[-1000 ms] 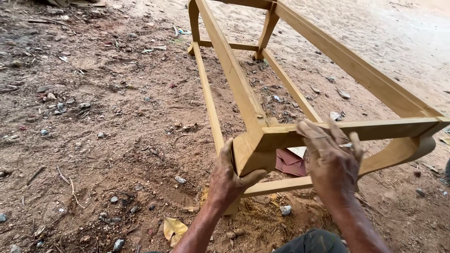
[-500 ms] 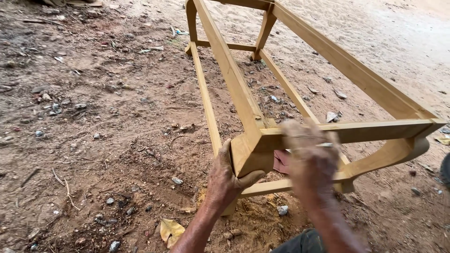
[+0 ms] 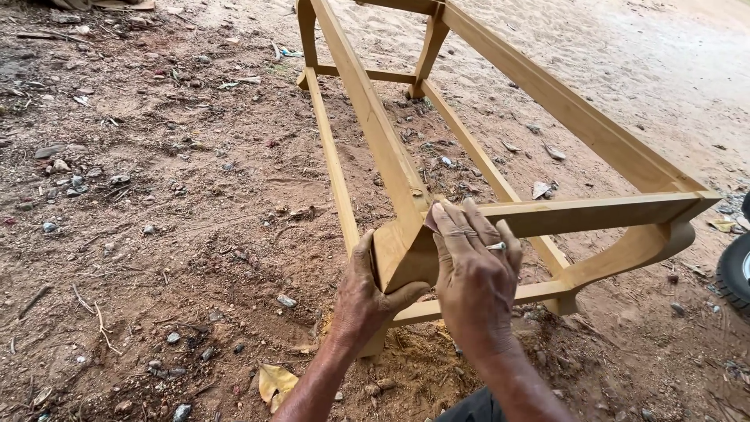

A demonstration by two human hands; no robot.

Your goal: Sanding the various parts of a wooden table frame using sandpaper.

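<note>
A bare light-wood furniture frame (image 3: 578, 117) with curved legs stands on the dirt and stretches away from me. My left hand (image 3: 366, 297) grips its near corner leg from the left side. My right hand (image 3: 473, 273), with rings on two fingers, lies flat over the top of that same corner joint. Its fingers press a small reddish-brown sheet of sandpaper (image 3: 430, 222) onto the wood, and only the sheet's edge shows past the fingertips.
The ground is reddish dirt with scattered stones (image 3: 62, 168), twigs and a dry yellow leaf (image 3: 275, 383). Pale sawdust (image 3: 422, 352) lies under the near corner. Part of a black tyre (image 3: 734, 270) shows at the right edge. Lighter sandy ground lies at the far right.
My right hand has slid left along the near rail onto the corner joint, covering the sandpaper sheet. My left hand keeps its grip on the leg.
</note>
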